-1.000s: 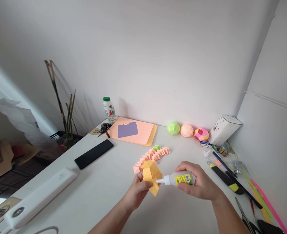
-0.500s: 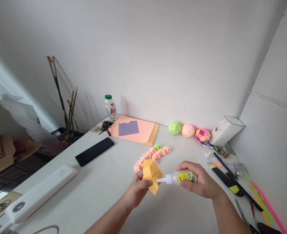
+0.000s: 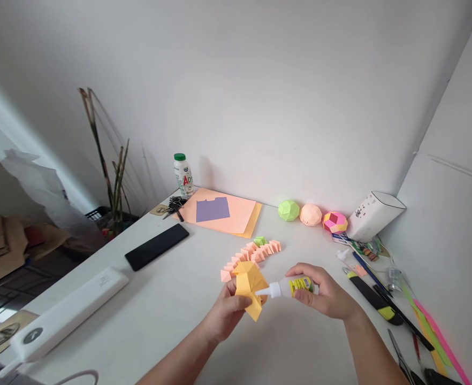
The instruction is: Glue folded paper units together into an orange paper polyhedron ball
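Note:
My left hand [image 3: 230, 310] grips a partly built shape of folded yellow-orange paper [image 3: 249, 279], its thumb pressed on the near side. A loose flap hangs at the lower end of the shape. In my right hand [image 3: 326, 293] lies a glue bottle [image 3: 296, 287] with a yellow label, held sideways. Its white nozzle points left, and the tip is at the paper shape's flap; whether it touches I cannot tell. Just behind the shape are several folded peach paper pieces [image 3: 242, 255] in rows, with a few green folded pieces [image 3: 259, 241] at their far end.
Along the wall sit a green paper ball [image 3: 288, 210], a peach one [image 3: 310, 215] and a multicoloured one [image 3: 335, 222], beside a white box [image 3: 374, 216]. Paper sheets [image 3: 242, 211], a phone [image 3: 157, 246] and a power strip [image 3: 73, 310] lie left. A cutter [image 3: 372, 297] and scissors [image 3: 400, 355] lie right.
The glue bottle in my right hand has shifted slightly left and up, its nozzle tip moving along the paper shape. My left hand and the shape have hardly moved.

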Demonstrator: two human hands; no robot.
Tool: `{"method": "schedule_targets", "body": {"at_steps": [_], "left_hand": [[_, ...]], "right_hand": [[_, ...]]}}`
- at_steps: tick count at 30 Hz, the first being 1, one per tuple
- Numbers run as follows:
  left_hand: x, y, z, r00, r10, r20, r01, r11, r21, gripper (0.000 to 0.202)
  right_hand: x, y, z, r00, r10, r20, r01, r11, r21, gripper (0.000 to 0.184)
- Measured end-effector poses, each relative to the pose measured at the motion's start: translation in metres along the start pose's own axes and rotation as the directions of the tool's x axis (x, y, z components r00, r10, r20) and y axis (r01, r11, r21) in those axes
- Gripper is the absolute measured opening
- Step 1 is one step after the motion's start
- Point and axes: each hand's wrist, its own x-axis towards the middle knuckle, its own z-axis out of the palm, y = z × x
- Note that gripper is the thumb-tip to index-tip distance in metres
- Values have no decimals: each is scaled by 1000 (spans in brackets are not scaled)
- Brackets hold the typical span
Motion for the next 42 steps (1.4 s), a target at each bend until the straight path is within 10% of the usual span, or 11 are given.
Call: {"method": "schedule_targets", "body": {"at_steps": [42], "left_hand": [[0, 6, 2, 996, -18, -82, 11, 996, -92, 7]], "right_hand": [[5, 21, -2, 996, 18, 88, -34, 983, 181, 37]]}}
